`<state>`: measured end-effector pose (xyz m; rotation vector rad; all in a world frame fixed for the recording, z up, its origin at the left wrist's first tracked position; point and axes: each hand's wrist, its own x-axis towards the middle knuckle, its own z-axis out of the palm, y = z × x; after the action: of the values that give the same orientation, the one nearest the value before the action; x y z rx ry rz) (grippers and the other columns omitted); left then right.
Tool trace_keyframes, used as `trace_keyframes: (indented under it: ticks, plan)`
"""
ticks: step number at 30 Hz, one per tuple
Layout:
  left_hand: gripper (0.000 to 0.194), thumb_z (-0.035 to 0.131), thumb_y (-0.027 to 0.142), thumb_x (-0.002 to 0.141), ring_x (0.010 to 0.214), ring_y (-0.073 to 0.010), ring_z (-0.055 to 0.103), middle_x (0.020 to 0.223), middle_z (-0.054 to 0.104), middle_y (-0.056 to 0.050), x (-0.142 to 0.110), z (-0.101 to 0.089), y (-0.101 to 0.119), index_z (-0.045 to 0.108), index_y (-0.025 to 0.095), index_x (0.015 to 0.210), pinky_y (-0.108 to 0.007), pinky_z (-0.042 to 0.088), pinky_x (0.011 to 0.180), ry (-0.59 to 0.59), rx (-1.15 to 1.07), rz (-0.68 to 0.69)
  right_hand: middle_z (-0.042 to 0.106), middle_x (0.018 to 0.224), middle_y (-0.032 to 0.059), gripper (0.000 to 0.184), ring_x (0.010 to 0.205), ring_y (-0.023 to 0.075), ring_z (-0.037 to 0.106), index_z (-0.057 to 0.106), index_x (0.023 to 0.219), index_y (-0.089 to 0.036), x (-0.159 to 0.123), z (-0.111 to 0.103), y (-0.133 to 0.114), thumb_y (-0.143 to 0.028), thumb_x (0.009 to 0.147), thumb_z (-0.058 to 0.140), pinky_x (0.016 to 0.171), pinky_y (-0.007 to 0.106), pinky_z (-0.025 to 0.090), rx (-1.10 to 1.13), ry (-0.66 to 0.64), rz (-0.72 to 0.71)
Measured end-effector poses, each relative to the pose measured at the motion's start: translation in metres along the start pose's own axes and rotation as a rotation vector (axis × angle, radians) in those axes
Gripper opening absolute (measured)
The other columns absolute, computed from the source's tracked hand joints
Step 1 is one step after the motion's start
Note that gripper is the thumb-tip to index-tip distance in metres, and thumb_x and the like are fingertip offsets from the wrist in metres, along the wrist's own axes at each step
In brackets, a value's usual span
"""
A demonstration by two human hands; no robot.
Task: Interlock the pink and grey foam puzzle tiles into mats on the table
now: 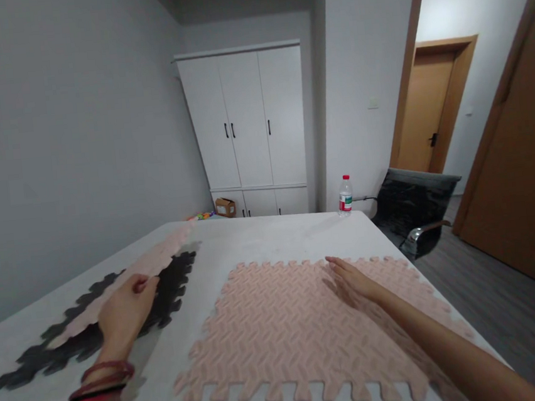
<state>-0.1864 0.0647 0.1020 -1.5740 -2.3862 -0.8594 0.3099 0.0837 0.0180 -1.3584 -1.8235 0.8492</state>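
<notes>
A pink foam puzzle mat (280, 331) with toothed edges lies flat on the white table (271, 235). My right hand (348, 279) rests open and flat on the mat's far right part, fingers stretched out. My left hand (124, 312) is to the left, its fingers pinched on the edge of a long pink foam edge strip (159, 258). That strip lies on top of several dark grey edge strips (88, 334) along the table's left side. Red and black bands circle my left wrist.
A water bottle (345, 195) stands at the table's far right edge. A black office chair (413, 208) sits beyond the table's right corner. White cupboards (248, 126), a small cardboard box (225, 207) and an open wooden door (519, 157) are behind.
</notes>
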Motion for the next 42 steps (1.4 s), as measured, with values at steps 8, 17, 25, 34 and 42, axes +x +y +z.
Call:
trace_keyframes:
  ticks: [8, 17, 25, 34, 42]
  plan:
    - [0.043, 0.028, 0.042, 0.092, 0.086, -0.0149, 0.060, 0.089, 0.060, 0.002, -0.001, 0.036, 0.161, 0.054, 0.009, 0.103, -0.028, 0.046, 0.080, -0.182, -0.478, 0.536, 0.037, 0.141, 0.0166, 0.069, 0.122, 0.0218, 0.046, 0.032, 0.134, -0.016, 0.014, -0.108, 0.029, -0.063, 0.087, 0.014, 0.096, 0.040, 0.041, 0.488, 0.180, 0.133]
    - [0.027, 0.052, 0.037, 0.087, 0.087, -0.0152, 0.059, 0.100, 0.061, -0.005, -0.055, 0.172, 0.300, 0.058, 0.016, 0.102, -0.037, 0.051, 0.079, -0.473, -0.353, 0.897, 0.062, 0.109, 0.0109, 0.057, 0.087, 0.0206, 0.065, 0.041, 0.124, -0.022, 0.019, -0.176, 0.098, -0.062, 0.085, 0.030, 0.072, 0.039, 0.054, 0.507, 0.529, 0.389]
    - [0.027, 0.053, 0.035, 0.086, 0.097, -0.0181, 0.057, 0.106, 0.059, -0.006, -0.088, 0.220, 0.314, 0.057, 0.015, 0.103, -0.041, 0.048, 0.086, -0.384, -0.141, 0.940, 0.063, 0.102, 0.0116, 0.048, 0.097, 0.0246, 0.059, 0.051, 0.120, -0.012, 0.021, -0.153, 0.159, -0.030, 0.075, 0.051, 0.087, 0.036, 0.045, -0.032, 0.628, 0.415]
    - [0.029, 0.050, 0.040, 0.087, 0.097, -0.0186, 0.056, 0.104, 0.059, -0.005, -0.094, 0.219, 0.312, 0.057, 0.016, 0.101, -0.042, 0.045, 0.087, -0.284, -0.079, 0.914, 0.063, 0.102, 0.0098, 0.045, 0.095, 0.0221, 0.059, 0.051, 0.119, -0.014, 0.019, -0.147, 0.172, -0.033, 0.079, 0.045, 0.085, 0.030, 0.042, -0.365, 0.589, 0.367]
    - [0.032, 0.049, 0.044, 0.086, 0.103, -0.0209, 0.052, 0.107, 0.057, -0.006, -0.097, 0.216, 0.310, 0.057, 0.017, 0.102, -0.046, 0.040, 0.092, -0.260, -0.068, 0.885, 0.063, 0.102, 0.0126, 0.043, 0.095, 0.0229, 0.058, 0.055, 0.114, -0.010, 0.025, -0.148, 0.180, -0.029, 0.076, 0.047, 0.086, 0.031, 0.041, -0.542, 0.549, 0.367]
